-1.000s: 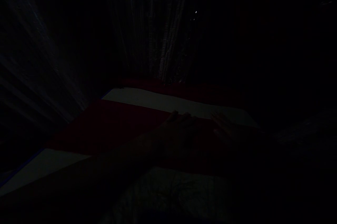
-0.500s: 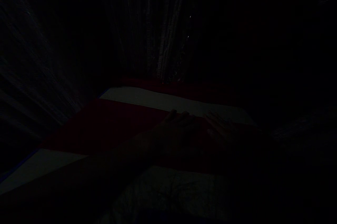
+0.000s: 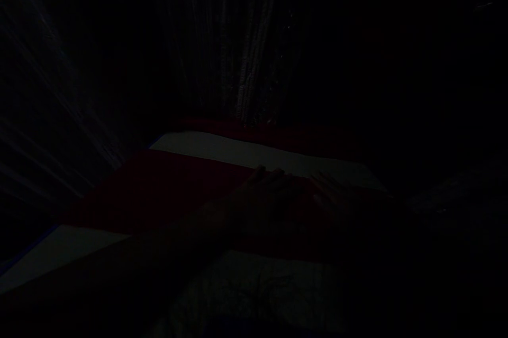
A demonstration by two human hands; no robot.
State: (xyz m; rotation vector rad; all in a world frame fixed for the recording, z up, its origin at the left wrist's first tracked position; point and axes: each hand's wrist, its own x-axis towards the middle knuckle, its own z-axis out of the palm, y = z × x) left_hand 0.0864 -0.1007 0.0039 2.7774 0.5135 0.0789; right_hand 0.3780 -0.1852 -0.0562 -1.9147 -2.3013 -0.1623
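Striped cloth: a broad panel [image 3: 170, 184] in red and pale bands, seen spread out in front of the person and below both hands; the surface was shown only dimly.
Far pale band: a narrow strip [image 3: 238, 153], seen running across the panel just beyond the fingertips, its right end lost in shadow.
Near pale band: visible in part at the lower left [image 3: 67, 245], and crossed by the left forearm [image 3: 159, 245]; its lower middle was darkly mottled — print or shadow, which could not be told.
Blue edging: a thin line [image 3: 29, 248], seen along the left border of the panel.
Left hand: laid palm down [image 3: 264, 192] over the red band, fingers opened and slightly parted, the tips set at the border of the far pale band; whether anything was pinched beneath the palm could not be told.
Right hand: placed just beside the left [image 3: 331, 192], fingers opened and extended toward the far pale band; its wrist was swallowed by darkness, and any hold below it could not be told.
Dark red strip: seen beyond the far pale band [image 3: 222, 125].
Background: upright streaked folds [image 3: 248, 63] and slanting ones [image 3: 79, 105] — material indistinct — with small glints [image 3: 289, 26] noted nearby.
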